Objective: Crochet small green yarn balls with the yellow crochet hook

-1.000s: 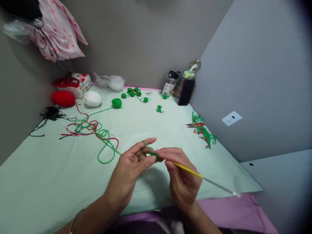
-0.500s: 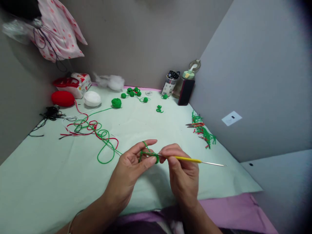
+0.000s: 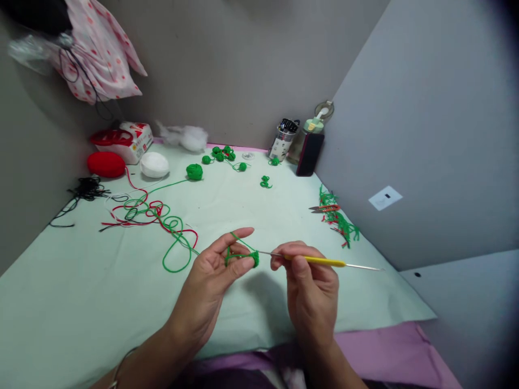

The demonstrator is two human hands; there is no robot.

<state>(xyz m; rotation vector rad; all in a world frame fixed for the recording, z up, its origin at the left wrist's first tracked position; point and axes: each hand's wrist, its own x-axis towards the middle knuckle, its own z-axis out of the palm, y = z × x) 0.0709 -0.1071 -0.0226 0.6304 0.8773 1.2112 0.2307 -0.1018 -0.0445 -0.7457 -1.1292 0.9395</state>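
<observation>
My left hand (image 3: 211, 275) pinches a small green crochet piece (image 3: 253, 258) between thumb and fingers, with green yarn (image 3: 177, 254) looped over the raised index finger and trailing left across the mat. My right hand (image 3: 310, 281) grips a crochet hook (image 3: 320, 261) by its yellow handle. The metal tip of the hook points left into the green piece. Both hands hover just above the pale green mat (image 3: 251, 216), near its front edge.
Tangled red and green yarn (image 3: 150, 213) lies left of centre. At the back are a red yarn ball (image 3: 106, 164), white ball (image 3: 154, 164), green ball (image 3: 194, 171), several small green pieces (image 3: 223, 154), stuffing (image 3: 188, 138). Scissors and yarn scraps (image 3: 334, 213) sit by the right wall.
My right hand has drawn the hook back to the right and levelled it, so the tip now shows between the hands. The left hand shifted slightly left and up with the piece.
</observation>
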